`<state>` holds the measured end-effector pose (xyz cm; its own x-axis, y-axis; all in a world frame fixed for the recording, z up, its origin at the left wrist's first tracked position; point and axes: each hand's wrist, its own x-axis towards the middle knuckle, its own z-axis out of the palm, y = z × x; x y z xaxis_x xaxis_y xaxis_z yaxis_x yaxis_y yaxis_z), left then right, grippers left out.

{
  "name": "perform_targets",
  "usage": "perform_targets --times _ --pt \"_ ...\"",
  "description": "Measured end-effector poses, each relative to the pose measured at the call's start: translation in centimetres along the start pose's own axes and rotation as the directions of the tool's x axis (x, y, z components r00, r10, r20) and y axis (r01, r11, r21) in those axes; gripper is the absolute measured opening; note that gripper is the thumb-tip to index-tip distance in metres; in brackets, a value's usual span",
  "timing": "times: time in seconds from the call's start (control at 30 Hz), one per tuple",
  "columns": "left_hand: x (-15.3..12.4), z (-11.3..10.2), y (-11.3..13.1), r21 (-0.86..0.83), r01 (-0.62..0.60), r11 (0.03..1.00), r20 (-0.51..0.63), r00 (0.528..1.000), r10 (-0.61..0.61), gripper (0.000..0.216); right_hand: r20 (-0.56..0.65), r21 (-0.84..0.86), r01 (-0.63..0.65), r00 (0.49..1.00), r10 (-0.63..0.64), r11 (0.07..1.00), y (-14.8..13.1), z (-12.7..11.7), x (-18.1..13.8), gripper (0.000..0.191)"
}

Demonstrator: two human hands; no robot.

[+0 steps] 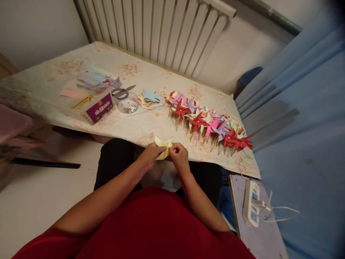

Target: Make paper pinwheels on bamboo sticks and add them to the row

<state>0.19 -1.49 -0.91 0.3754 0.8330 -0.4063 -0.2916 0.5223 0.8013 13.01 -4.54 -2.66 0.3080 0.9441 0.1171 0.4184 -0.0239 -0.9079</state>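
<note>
A pale yellow paper pinwheel (164, 145), its points partly folded in, is held over the table's front edge. My left hand (151, 154) grips it from the left, thumb pressed across the paper. On the other side my right hand (179, 154) pinches the paper between thumb and fingertips; whether a pin is also in that pinch is too small to tell. To the right, rows of finished paper pinwheels (198, 121) on thin sticks lie in red, pink, purple and yellow. Behind my hands is a stack of coloured paper squares (151, 96).
A clear dish of shiny pins (127, 105) has scissors (122, 92) across its rim. Further left stands a plastic box (100, 109) with sticks and paper. A power strip (251, 203) lies on a small stand at right, by a blue curtain (302, 118). A radiator (161, 32) lines the back.
</note>
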Motion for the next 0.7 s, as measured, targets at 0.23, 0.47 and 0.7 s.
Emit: perform_targets --times 0.23,0.47,0.7 --pt "-0.04 -0.02 -0.04 0.042 -0.006 0.999 -0.017 1.0 0.007 0.021 -0.006 -0.002 -0.006 1.0 0.006 1.0 0.45 0.32 0.11 0.012" --pt "0.25 -0.3 -0.1 0.041 -0.028 0.999 -0.009 1.0 0.028 0.022 0.016 0.05 -0.057 0.998 0.056 0.997 -0.07 0.05 -0.02 0.012" --pt "0.78 -0.84 -0.03 0.058 -0.056 0.997 0.014 0.998 0.055 0.024 0.13 0.415 -0.261 0.965 0.227 0.872 0.28 -0.29 0.61 0.024"
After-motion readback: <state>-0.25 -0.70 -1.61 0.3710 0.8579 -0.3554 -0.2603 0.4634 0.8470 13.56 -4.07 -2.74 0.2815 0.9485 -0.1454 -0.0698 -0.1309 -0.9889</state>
